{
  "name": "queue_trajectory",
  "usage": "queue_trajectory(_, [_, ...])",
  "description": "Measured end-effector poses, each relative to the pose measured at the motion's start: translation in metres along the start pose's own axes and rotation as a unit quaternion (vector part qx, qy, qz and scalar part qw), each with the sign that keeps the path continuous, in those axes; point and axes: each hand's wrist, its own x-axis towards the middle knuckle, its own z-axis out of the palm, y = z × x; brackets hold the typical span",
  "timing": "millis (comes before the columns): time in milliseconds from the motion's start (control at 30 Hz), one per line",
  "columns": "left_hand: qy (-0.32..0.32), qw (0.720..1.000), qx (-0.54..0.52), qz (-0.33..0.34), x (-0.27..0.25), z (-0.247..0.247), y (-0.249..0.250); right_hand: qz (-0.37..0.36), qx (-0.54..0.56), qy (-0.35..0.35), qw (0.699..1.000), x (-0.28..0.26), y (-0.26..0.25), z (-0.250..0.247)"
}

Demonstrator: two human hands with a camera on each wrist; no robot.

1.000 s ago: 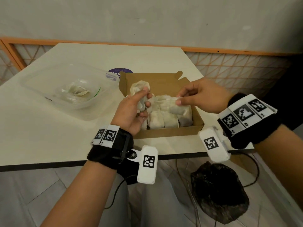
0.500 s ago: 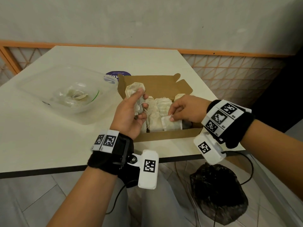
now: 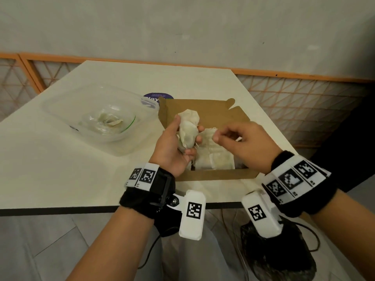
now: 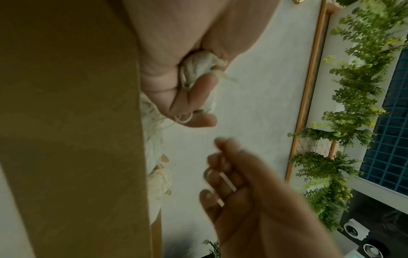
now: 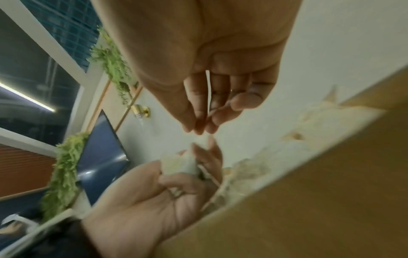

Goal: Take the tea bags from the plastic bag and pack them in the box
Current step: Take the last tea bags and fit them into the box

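My left hand (image 3: pixel 188 129) grips a bunch of pale tea bags (image 3: pixel 189 120) just above the left part of the open brown cardboard box (image 3: pixel 213 176). In the left wrist view the tea bags (image 4: pixel 196 67) are squeezed in that hand's curled fingers (image 4: pixel 194 97). Several tea bags (image 3: pixel 215 159) stand packed in the box. To the right, my right hand (image 3: pixel 216 136) hovers over the box with its fingers curled. In the right wrist view its fingertips (image 5: pixel 198 125) pinch a thin white tag (image 5: pixel 208 87). The plastic bag (image 3: pixel 107 122), with a few tea bags inside, lies at the left.
The plastic bag lies in a clear plastic tub (image 3: pixel 129 147) left of the box. A purple round sticker (image 3: pixel 158 96) shows behind them on the white table (image 3: pixel 60 169). A dark bag (image 3: pixel 284 256) sits on the floor below the table's front edge. An orange lattice rail (image 3: pixel 304 98) stands beyond the table.
My right hand has lifted out of the box, where it touched a packed tea bag, and moved up and left toward the left hand. The left hand kept its bunch.
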Motion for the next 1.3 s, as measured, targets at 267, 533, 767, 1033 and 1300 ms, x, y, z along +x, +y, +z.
queue_trajectory(267, [0.002,1.0,-0.022,0.011,-0.005,0.003,-0.003,0.022,0.002,-0.04,0.999,0.027,-0.029,0.03])
queue_trajectory(533, [0.048,0.994,-0.101,0.016,-0.002,0.001,0.0,0.114,0.281,0.004,0.953,0.034,-0.014,-0.007])
queue_trajectory(767, [-0.013,0.981,-0.187,0.053,-0.031,-0.006,0.02,0.136,0.328,0.002,0.935,0.029,0.001,-0.018])
queue_trajectory(1033, [-0.013,0.964,-0.266,0.011,-0.051,-0.052,0.019,0.143,0.212,-0.25,0.934,0.03,-0.01,0.025])
queue_trajectory(1300, [0.016,0.958,-0.287,-0.003,-0.047,-0.076,0.01,0.177,0.157,-0.221,0.946,0.032,-0.013,0.046])
